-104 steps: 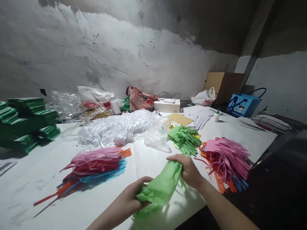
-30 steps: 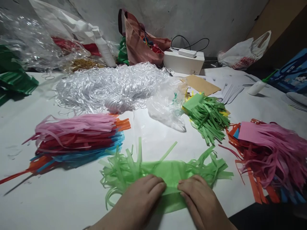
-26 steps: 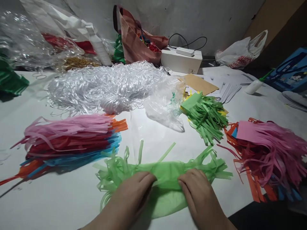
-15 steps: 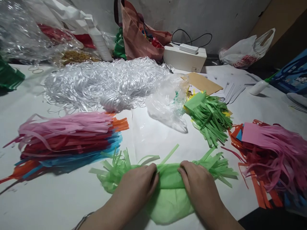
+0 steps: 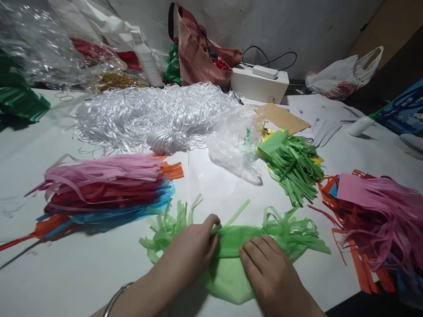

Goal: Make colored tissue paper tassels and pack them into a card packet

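Fringed green tissue paper (image 5: 231, 241) lies in front of me, with a darker folded band along its top, cut strips fanning out at both ends and a paler flap toward me. My left hand (image 5: 194, 244) is closed on the left part of the band, index finger over the top edge and thumb in front. My right hand (image 5: 267, 264) rests on the band's right part, its fingers lying flat side by side across the paper; the thumb is hidden. A bracelet (image 5: 115, 299) circles my left wrist.
Pink, red and blue tassels (image 5: 105, 180) lie left, pink and orange ones (image 5: 370, 202) right. Beyond are a green fringed bundle (image 5: 291, 158), a clear plastic bag (image 5: 231, 145) and a heap of white ribbon (image 5: 152, 114). A white box (image 5: 259, 83) stands by the wall.
My right hand has slid toward me and left, and its pinch at the top edge has become flat fingers on the band. My left index finger has lifted slightly. The view has shifted left.
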Available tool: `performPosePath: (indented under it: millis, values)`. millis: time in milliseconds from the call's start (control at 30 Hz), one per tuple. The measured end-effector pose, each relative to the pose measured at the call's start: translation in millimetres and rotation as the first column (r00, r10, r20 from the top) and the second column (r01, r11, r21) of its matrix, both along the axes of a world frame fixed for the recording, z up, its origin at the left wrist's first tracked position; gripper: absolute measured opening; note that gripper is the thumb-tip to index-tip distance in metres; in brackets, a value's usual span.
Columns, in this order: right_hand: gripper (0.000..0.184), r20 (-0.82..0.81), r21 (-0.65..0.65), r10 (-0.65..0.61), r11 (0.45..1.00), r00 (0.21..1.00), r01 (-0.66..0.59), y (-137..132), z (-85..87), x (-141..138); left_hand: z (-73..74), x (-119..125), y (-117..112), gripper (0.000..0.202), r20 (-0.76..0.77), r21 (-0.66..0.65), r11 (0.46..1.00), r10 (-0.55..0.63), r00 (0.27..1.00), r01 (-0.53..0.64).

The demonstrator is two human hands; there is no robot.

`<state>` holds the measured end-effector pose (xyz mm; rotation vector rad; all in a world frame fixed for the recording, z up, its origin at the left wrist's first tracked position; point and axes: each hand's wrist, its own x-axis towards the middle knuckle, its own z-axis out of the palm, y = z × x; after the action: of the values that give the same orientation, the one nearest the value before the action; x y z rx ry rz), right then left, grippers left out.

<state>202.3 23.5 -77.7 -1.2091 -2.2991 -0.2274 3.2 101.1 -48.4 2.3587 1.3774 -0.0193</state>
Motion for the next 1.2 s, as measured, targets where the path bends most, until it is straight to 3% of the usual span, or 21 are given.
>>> performPosePath:
  millis: [67, 133, 200, 233, 367, 500, 600, 767, 967, 1100, 1200]
  values:
    - [0.035, -0.011, 0.023, 0.013, 1.0, 1.0, -0.013, 0, 0.0, 1, 0.8, -3, -7, 0.029, 0.079, 0.252, 0.967, -0.062, 0.995, 0.041]
    - [0.033, -0.028, 0.04, 0.033, 0.999, 0.999, -0.032, 0, 2.4, 4, 2.4, -2, -19, 0.028, 0.113, 0.537, 0.83, -0.25, 0.962, 0.152]
    - [0.031, -0.043, 0.058, 0.063, 0.997, 0.997, -0.06, -2, 4.7, 6, 2.7, 5, -30, 0.026, 0.097, 0.654, 0.712, -0.415, 0.905, 0.256]
    - [0.03, -0.05, 0.06, 0.08, 0.995, 0.996, -0.077, -3, 5.2, 5, 1.7, 10, -35, 0.026, 0.097, 0.658, 0.697, -0.455, 0.885, 0.286]
    - [0.029, -0.05, 0.005, 0.077, 0.997, 0.996, -0.076, -5, 2.7, 2, -10.5, 20, -39, 0.022, 0.088, 0.581, 0.751, -0.442, 0.893, 0.314]
    - [0.038, -0.012, -0.01, -0.009, 1.0, 1.0, 0.009, -7, -0.6, 5, -22.2, 10, -36, 0.02, 0.081, 0.576, 0.75, -0.447, 0.891, 0.324]
    - [0.043, -0.029, -0.032, -0.046, 0.998, 0.999, 0.045, -12, -2.6, 12, -22.9, -3, -36, 0.023, 0.125, 0.555, 0.78, -0.422, 0.898, 0.29]
    - [0.034, -0.082, -0.115, -0.202, 0.975, 0.976, 0.192, -13, -6.8, 13, -17.9, -16, -31, 0.026, 0.222, 0.414, 0.886, -0.32, 0.921, 0.208]
    - [0.025, 0.083, -0.222, -0.416, 0.878, 0.906, 0.424, 4, -5.1, 7, -18.0, -6, -19, 0.035, 0.052, 0.389, 0.909, -0.183, 0.982, 0.149]
    - [0.02, 0.18, -0.241, -0.445, 0.845, 0.877, 0.478, 11, -0.6, 9, -17.7, 2, -15, 0.036, -0.046, 0.348, 0.926, -0.139, 0.989, 0.146]
    - [0.019, 0.143, -0.21, -0.479, 0.841, 0.866, 0.499, 11, 6.5, 8, -16.9, 5, -13, 0.033, -0.085, 0.303, 0.941, -0.129, 0.988, 0.149]
